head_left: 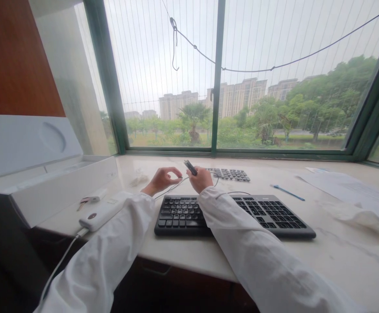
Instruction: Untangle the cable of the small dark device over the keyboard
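Above the back edge of a black keyboard [176, 213], my right hand [203, 180] is wrapped round a short black stick-shaped tool [190, 168]. The tool tilts up to the left; its exact kind is unclear. My left hand [162, 179] is just left of it, thumb and forefinger pinched together. A tiny dark speck shows at those fingertips, too small to name. Keys fill the keyboard's left part, while its right part shows bare key sockets. My right forearm covers its middle. Behind my right hand, loose dark keycaps [237, 174] lie in rows.
An open white box [68, 182] stands at the left. Near it lies a white power strip [100, 215] with a cable. A blue stick [287, 192], paper sheets [349, 191] and a crumpled tissue [362, 219] lie at the right. A window rises behind the marble-patterned table.
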A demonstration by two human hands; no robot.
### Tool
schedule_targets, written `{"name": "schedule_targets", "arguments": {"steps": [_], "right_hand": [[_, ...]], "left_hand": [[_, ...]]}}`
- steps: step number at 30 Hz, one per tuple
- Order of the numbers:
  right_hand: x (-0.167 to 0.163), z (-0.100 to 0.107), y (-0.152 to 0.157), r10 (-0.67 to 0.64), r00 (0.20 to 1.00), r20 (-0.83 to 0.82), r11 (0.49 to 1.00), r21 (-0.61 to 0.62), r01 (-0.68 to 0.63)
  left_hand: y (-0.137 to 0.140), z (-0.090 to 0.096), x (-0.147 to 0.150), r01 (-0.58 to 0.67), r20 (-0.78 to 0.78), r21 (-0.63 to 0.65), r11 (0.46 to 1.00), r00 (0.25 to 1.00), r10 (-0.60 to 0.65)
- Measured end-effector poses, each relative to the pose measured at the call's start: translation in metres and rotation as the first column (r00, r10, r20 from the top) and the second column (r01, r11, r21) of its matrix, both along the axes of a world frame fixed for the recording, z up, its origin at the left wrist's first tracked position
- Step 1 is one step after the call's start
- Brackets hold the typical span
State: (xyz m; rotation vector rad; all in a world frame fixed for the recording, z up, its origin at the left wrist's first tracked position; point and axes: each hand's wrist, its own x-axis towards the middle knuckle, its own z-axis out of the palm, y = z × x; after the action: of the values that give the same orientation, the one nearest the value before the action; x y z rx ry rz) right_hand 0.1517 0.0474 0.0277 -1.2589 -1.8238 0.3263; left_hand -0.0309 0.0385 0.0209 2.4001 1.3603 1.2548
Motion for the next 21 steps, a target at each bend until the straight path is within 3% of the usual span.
{"name": "schedule_targets", "arguments": {"steps": [6,12,17,21], "right_hand": [[0.016,0.025,-0.015,-0.091,0.976,0.197,0.981,0.188,0.054],[0.082,0.029,-0.025,-0.19,0.806,0.56,0.959,0.28,0.031],[0.146,0.014,-0.025,-0.311,0.702,0.64,0.949,0.25,0.192],[0.166,0.006,-0.024,-0.363,0.676,0.641,0.923,0.146,0.357]], "left_hand": [[0.006,-0.007,-0.007,-0.072,-0.037,0.046,0.996,0.997,0.074],[0.018,-0.014,-0.014,-0.133,-0.088,0.071,0.989,0.986,0.139],[0.021,-0.016,-0.019,-0.141,-0.141,0.117,0.983,0.977,0.157],[0.022,-0.015,-0.023,-0.201,-0.168,0.135,0.97,0.96,0.222]]}}
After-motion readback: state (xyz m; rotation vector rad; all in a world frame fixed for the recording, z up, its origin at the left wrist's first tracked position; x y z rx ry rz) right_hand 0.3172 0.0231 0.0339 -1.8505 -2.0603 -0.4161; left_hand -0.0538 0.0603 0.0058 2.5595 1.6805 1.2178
